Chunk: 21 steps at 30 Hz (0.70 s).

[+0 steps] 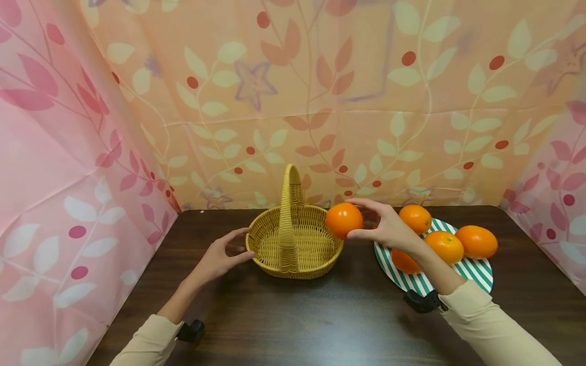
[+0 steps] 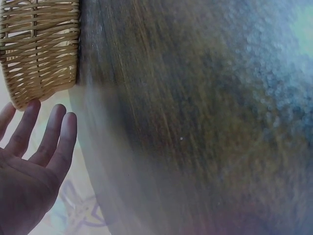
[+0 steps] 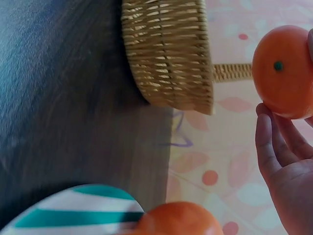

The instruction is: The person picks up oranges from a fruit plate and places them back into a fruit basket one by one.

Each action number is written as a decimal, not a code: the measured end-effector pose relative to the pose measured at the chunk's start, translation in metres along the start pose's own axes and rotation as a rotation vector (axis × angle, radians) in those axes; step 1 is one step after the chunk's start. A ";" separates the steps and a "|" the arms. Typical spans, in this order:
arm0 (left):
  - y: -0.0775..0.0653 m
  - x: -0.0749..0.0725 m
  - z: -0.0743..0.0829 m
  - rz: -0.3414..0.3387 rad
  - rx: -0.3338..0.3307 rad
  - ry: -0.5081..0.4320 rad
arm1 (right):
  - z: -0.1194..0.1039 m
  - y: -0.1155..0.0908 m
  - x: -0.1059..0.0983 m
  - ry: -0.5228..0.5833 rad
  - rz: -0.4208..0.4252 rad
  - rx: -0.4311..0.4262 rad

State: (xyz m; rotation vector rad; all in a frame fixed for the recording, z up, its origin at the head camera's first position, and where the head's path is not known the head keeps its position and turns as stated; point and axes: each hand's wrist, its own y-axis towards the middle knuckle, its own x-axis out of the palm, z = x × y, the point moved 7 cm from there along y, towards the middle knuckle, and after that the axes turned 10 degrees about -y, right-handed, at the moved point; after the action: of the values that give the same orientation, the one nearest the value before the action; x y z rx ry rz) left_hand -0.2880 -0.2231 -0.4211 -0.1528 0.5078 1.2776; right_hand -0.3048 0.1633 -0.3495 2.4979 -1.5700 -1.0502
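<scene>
In the head view, my right hand [image 1: 389, 226] grips an orange [image 1: 344, 220] up at the right rim of a yellow wicker basket [image 1: 311, 270] with a tall arched handle. From the right wrist view, the orange [image 3: 281, 73] shows a green stem spot, with fingertips pressed against its side. My left hand [image 1: 222, 256] is at the basket's left rim, thumb and fingers spread. In the left wrist view its fingers [image 2: 51, 134] are nearly straight, fingertips right at the basket's edge [image 2: 41, 58]. The basket's visible floor is bare wicker.
A green-and-white striped plate [image 1: 480, 277] to the right carries several more oranges [image 1: 476, 242], partly behind my right forearm. Everything stands on a dark wooden table [image 1: 293, 320]. Floral cloth [image 1: 366, 127] hangs behind and along both sides.
</scene>
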 end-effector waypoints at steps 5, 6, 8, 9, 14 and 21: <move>-0.002 0.001 0.002 -0.003 0.009 -0.011 | 0.005 0.008 0.017 0.001 -0.022 -0.009; -0.002 0.001 0.002 -0.003 0.011 -0.011 | 0.006 0.009 0.021 -0.001 -0.027 -0.005; -0.002 0.001 0.002 -0.001 0.010 -0.011 | 0.008 0.011 0.028 -0.022 -0.037 -0.001; -0.002 0.001 0.002 -0.002 0.009 -0.009 | 0.009 0.012 0.032 -0.032 -0.041 0.000; -0.001 0.000 -0.001 -0.001 -0.010 0.003 | 0.013 0.015 0.046 -0.064 -0.051 0.020; -0.001 0.000 -0.004 -0.008 -0.019 0.004 | 0.017 0.014 0.056 -0.163 -0.044 0.022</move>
State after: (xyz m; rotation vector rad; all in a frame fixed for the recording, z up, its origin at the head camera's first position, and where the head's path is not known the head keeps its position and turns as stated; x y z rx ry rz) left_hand -0.2885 -0.2246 -0.4245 -0.1732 0.4982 1.2747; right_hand -0.3096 0.1167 -0.3879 2.5297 -1.5804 -1.2797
